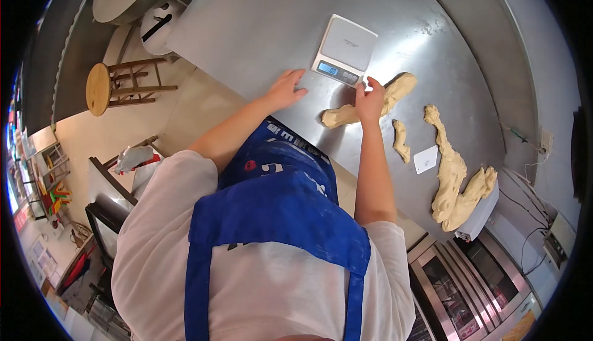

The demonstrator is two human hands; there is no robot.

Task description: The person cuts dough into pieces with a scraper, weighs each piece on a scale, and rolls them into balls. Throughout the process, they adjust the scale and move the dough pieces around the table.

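My left hand (287, 89) is at the near edge of the metal table, left of the scale, with its fingers apart and nothing in it. A white digital kitchen scale (349, 43) stands in front of me, its pan bare and its blue display lit. My right hand (369, 101) is at the scale's lower right corner, thumb and forefinger apart. Whether it touches the scale I cannot tell. Beneath that hand and wrist lies a long roll of dough (398, 92), partly covered by them. A smaller strip of dough (401, 141) is to its right.
Farther right lie a white dough scraper (425, 160) and a large, twisted length of dough (452, 171). A pale box-shaped thing (479, 217) borders that dough. The metal table (247, 26) meets a wall on the right. A wooden stool (99, 89) stands on the floor at left.
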